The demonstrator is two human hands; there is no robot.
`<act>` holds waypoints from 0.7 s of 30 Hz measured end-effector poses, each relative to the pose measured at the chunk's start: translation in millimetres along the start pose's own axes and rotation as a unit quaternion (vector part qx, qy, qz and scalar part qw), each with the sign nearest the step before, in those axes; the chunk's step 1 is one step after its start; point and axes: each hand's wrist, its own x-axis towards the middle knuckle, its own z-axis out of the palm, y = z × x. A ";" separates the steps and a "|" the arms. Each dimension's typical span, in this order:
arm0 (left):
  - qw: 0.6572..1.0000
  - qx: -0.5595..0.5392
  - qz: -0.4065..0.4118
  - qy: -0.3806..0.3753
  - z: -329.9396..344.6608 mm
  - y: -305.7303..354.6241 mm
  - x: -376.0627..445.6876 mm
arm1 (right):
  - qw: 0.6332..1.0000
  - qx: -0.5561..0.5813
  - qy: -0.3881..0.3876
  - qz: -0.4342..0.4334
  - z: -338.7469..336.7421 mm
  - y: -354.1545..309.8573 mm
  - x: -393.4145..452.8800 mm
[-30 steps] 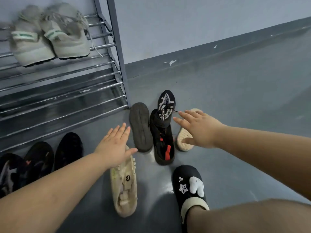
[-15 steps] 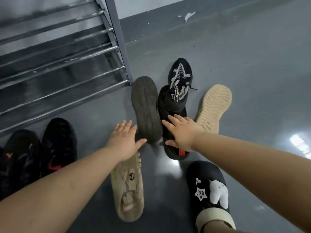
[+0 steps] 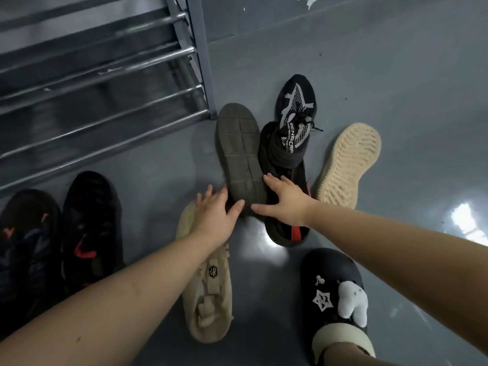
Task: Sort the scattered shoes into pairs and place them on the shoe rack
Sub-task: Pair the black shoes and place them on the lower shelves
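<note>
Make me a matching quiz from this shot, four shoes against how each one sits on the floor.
Things:
1. dark sole-up shoe
2. cream sole-up shoe
3. beige shoe
4. black clog

States:
A. worn on a foot
B. upright, under the left wrist
C. overturned, untouched, far right
D. overturned, between both hands

Pairs: 1-D, 2-C, 3-B, 4-A

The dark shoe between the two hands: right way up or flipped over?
Flipped over. The dark shoe shows its grooved sole facing up; the left hand and right hand touch its near end.
</note>
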 end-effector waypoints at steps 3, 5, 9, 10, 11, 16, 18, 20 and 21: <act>0.990 -0.140 -0.012 -0.012 2.9 -1.8 -6.3 | 0.957 0.288 -0.019 0.035 -2.3 -9.2 -9.0; 0.966 -0.255 -0.025 -0.014 2.5 2.4 -9.5 | 0.928 0.369 0.008 0.048 -4.6 -13.7 -15.5; 0.934 -0.356 -0.016 -0.002 -22.9 20.2 -36.0 | 0.904 0.420 0.060 0.052 -16.1 -28.8 -32.3; 0.931 -0.364 -0.007 0.006 -29.4 21.7 -44.2 | 0.903 0.422 0.058 0.053 -19.0 -35.4 -39.3; 0.932 -0.363 0.005 0.014 -39.2 20.9 -55.5 | 0.903 0.423 0.051 0.052 -21.6 -44.7 -48.6; 0.957 -0.273 0.099 0.016 -116.6 15.9 -122.1 | 0.852 0.520 -0.032 0.053 -36.9 -109.1 -111.4; 0.977 -0.159 0.137 0.036 -157.4 16.0 -155.4 | 0.848 0.525 -0.050 0.055 -44.6 -137.4 -141.7; 0.981 -0.073 0.172 0.055 -194.9 18.4 -184.5 | 0.858 0.508 -0.052 0.053 -50.0 -165.3 -168.8; 0.980 -0.048 0.181 0.068 -211.5 19.4 -200.6 | 0.860 0.505 -0.052 0.049 -50.2 -180.5 -182.9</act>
